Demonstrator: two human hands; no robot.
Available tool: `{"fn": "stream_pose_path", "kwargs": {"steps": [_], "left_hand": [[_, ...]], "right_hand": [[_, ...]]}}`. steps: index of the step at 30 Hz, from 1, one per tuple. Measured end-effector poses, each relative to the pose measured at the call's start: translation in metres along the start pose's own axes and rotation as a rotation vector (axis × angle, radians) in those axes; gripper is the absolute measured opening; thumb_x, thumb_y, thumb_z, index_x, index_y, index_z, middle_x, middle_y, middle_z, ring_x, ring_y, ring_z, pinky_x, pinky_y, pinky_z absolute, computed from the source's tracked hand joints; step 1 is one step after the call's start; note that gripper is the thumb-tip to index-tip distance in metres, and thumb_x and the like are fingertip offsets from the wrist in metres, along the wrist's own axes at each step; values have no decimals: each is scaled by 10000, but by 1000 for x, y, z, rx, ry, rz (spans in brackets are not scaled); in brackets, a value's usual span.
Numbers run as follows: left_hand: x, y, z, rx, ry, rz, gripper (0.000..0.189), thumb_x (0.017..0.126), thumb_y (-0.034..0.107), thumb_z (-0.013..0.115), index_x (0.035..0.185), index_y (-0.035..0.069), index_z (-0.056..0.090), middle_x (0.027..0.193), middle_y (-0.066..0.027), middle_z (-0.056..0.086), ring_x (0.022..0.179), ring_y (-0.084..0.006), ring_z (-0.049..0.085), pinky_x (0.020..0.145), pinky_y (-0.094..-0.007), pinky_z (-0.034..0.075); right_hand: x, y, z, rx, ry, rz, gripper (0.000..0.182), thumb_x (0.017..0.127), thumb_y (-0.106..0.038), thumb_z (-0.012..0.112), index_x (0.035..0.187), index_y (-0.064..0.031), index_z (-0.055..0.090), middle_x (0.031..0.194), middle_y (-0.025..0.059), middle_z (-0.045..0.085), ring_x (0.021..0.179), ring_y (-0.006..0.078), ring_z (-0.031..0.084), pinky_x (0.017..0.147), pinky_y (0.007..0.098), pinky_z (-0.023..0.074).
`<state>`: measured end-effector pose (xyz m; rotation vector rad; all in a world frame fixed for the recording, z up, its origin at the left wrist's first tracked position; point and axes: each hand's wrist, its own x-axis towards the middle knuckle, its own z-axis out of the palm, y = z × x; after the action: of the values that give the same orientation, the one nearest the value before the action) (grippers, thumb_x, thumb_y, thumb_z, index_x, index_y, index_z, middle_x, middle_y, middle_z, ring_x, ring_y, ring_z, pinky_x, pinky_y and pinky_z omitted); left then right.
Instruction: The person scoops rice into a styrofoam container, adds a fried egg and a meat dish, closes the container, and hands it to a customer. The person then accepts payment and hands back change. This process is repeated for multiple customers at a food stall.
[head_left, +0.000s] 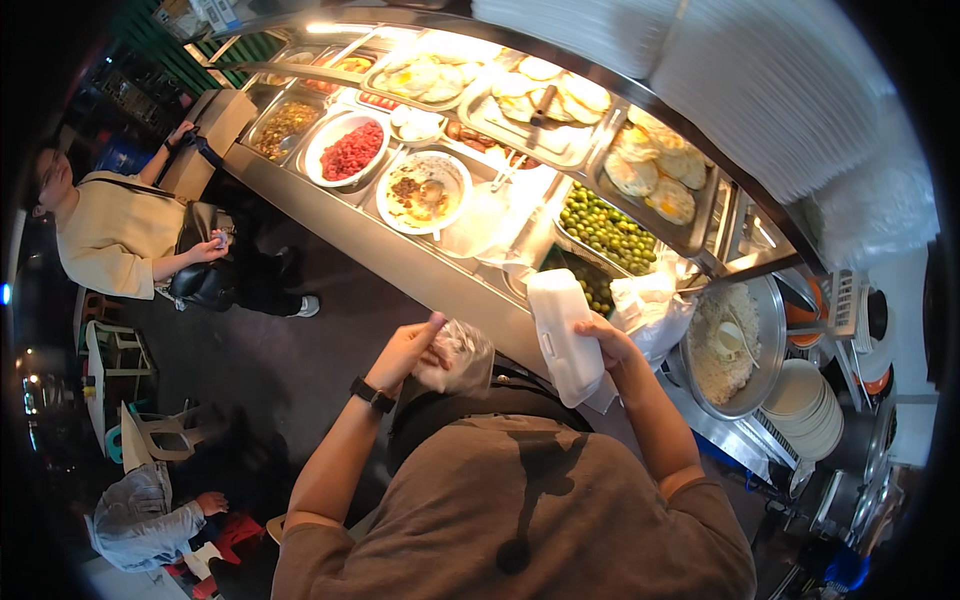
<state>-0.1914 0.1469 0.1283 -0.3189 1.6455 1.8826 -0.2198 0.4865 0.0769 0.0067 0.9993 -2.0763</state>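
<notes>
My left hand (411, 354), with a dark watch on its wrist, grips a clear plastic bag (466, 358) in front of my waist. What the bag may contain is hard to make out. My right hand (609, 341) holds a closed white foam food box (564, 337) by its right side, tilted beside the food counter's edge. Just past the box lie white plastic bags (651, 304). A tray of green calamansi fruits (609, 225) sits behind them. On the counter, left of the box, stands a white bowl (459, 171) with a spoon and brown food remnants.
Lit trays of fried eggs (660, 176) and a bowl of red meat (352, 154) line the counter (330, 210). At right stand a big metal pot of rice (720, 405) and stacked plates (802, 420). One person (127, 232) stands at left; another person (142, 517) is lower left.
</notes>
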Motion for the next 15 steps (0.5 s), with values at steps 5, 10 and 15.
{"fn": "stream_pose_path", "kwargs": {"steps": [5, 10, 15], "left_hand": [[39, 24, -31, 241, -6, 451, 191, 828, 63, 709, 853, 54, 520, 741, 35, 509, 723, -23, 524, 635, -198, 473], [58, 58, -52, -135, -92, 469, 653, 858, -47, 605, 1407, 32, 261, 991, -87, 624, 903, -136, 644, 754, -249, 540], [88, 60, -120, -514, 38, 228, 587, 945, 118, 558, 1441, 50, 252, 1064, -129, 628, 872, -158, 653, 713, -245, 544]], "right_hand": [[70, -23, 68, 135, -122, -33, 780, 757, -283, 737, 1369, 25, 366, 1250, 219, 538, 995, 254, 631, 824, 361, 546], [138, -5, 86, 156, -20, -60, 711, 775, -256, 727, 1341, 28, 405, 1178, 189, 587, 1000, 268, 634, 847, 372, 542], [186, 3, 115, 145, 241, -154, 651, 795, -292, 710, 1289, 38, 446, 1106, 169, 616, 966, 251, 649, 816, 374, 560]]}}
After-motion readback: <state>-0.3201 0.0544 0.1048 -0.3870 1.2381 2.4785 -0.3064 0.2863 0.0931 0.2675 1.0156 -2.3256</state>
